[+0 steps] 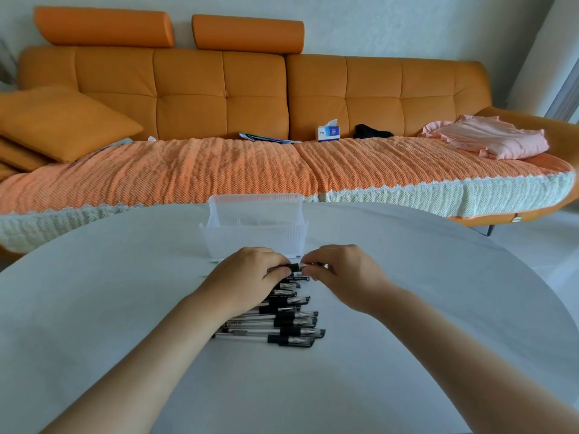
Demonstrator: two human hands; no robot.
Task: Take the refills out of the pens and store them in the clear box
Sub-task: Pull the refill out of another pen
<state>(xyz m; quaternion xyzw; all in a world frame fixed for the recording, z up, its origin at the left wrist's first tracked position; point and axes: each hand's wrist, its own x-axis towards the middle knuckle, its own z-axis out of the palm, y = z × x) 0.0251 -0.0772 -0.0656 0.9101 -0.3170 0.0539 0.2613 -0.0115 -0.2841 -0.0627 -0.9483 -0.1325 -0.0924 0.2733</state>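
The person is working on the unscrewing step: both hands are meeting over the far end of the pile, gripping one black-and-clear gel pen [294,267] between them. The left hand [247,272] is curling its fingers [277,272] round the barrel side, while the right hand [344,274] is pinching the tip end. Only a short black stretch of the pen is showing between them, so I cannot tell whether the tip section is already coming loose.

The pen is hovering just near of the clear box [250,239], which is sitting open on the far middle of the white bench [438,308] with its lid standing up behind it. The remaining pens [291,324] are lying in a rough stack just near of the hands, tips pointing right. They look assembled, so most of the task seems to be lying ahead.

The next move is probably calling for a twist of the two halves against each other, then a straight pull to the right to draw out the thin refill, then a short reach forward to drop it into the box.
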